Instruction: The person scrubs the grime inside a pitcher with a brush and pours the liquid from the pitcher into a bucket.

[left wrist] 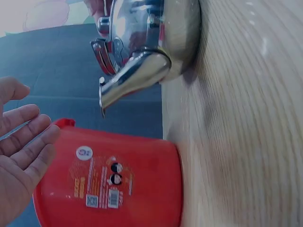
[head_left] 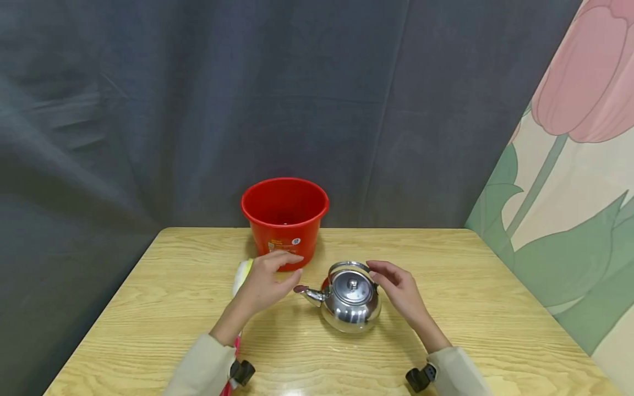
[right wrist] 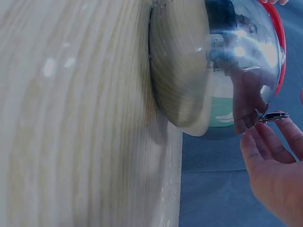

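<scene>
A shiny steel kettle (head_left: 350, 308) stands upright on the table, its spout (head_left: 313, 296) pointing left. The handle (head_left: 349, 265) arches at the far side of the lid. My left hand (head_left: 264, 283) hovers left of the spout tip, fingers extended and holding nothing; the left wrist view shows a gap between them. At the kettle's right side, the fingertips of my right hand (head_left: 398, 291) touch or nearly touch the handle's bracket (right wrist: 274, 117), with the fingers loosely bent. Whether they press on it cannot be told.
Behind the hands stands a red bucket (head_left: 284, 220) near the table's back edge. Partly under my left forearm lies a brush with a white and yellow head (head_left: 241, 276) and a pink handle (head_left: 236, 345). A dark curtain (head_left: 317, 110) hangs behind the wooden table (head_left: 446, 308).
</scene>
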### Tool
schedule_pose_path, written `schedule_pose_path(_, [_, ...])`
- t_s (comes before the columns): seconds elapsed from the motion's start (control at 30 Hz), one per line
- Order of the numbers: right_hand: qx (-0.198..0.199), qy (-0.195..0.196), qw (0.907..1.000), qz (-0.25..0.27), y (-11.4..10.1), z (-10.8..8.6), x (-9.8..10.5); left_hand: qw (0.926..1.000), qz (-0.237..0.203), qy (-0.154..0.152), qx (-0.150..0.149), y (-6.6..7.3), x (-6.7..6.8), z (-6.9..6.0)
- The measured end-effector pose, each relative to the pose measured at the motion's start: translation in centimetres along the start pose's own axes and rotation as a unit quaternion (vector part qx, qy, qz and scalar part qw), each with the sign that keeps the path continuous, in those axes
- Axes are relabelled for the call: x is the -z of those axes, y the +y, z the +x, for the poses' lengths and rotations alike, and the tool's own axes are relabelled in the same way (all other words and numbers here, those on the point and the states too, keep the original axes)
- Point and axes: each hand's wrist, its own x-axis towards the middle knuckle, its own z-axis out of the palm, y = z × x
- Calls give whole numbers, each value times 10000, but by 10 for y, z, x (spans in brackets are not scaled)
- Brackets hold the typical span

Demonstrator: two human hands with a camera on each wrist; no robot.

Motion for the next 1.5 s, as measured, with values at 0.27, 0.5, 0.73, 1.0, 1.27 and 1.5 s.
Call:
schedule_pose_path(0.27, [-246,-110,9996,60,4,3,0,9992,-256,-309,11,10,-8,8])
schedule_pose_path(0.5, [-348,-278,9988,223,8,10,-1,9977,-227,-638,37,16,-15,12])
schedule_pose_path(0.73, [-440,-353,9979,327,9,14,-3,9964,-250,-771,-240,18,-25,17])
schedule_pose_path(1.0, [-539,-316,9974,349,12,15,-4,9940,-432,-908,-433,23,-36,23])
schedule_pose_path(1.27, [-506,-431,9966,477,17,17,-4,9898,-627,-1207,-418,27,-44,31])
schedule_pose_path(1.5, [-437,-494,9960,604,20,17,-6,9870,-508,-1522,-45,30,-49,35])
